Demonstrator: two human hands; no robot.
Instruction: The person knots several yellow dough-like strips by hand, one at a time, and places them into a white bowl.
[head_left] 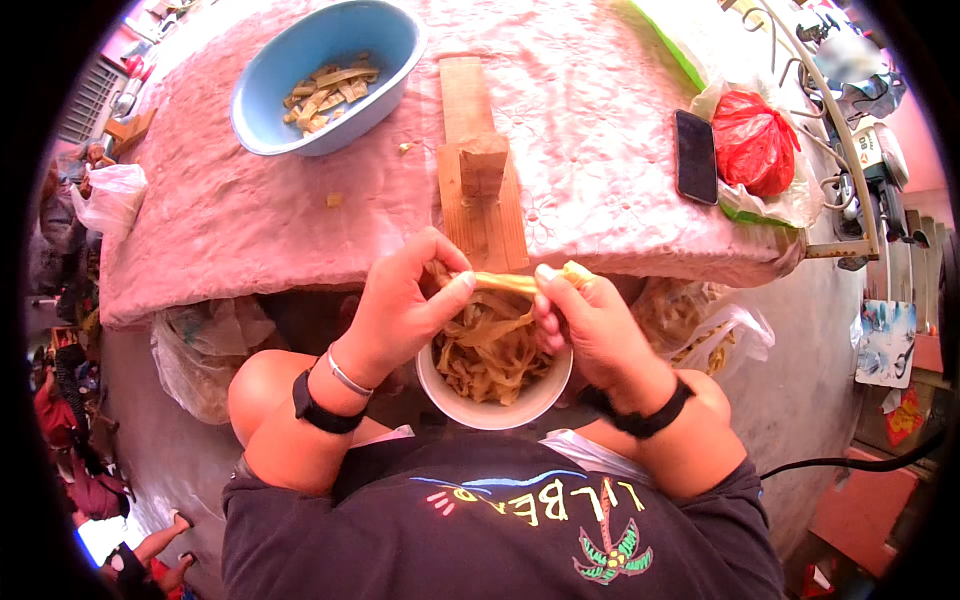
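Observation:
A soft yellow-tan strip [508, 283] is held level between my hands, above a white bowl [478, 414] between my knees. My left hand [405, 298] is closed, pinching the strip's left end between thumb and fingers. On the other end, my right hand [600, 325] is closed too, its thumb pressed on the strip. Many similar limp strips [485, 360] fill the bowl, tangled together. Just beyond my hands, a wooden block stand [484, 185] rests on the table's near edge. I cannot make out what kind of food the strips are.
The table wears a pink quilted cover [370, 220]. A blue basin [258, 125] at the far left holds short cut pieces [325, 95]. At right lie a phone [695, 155] and a red plastic bag [755, 145]. Plastic bags [205, 350] sit below the table edge.

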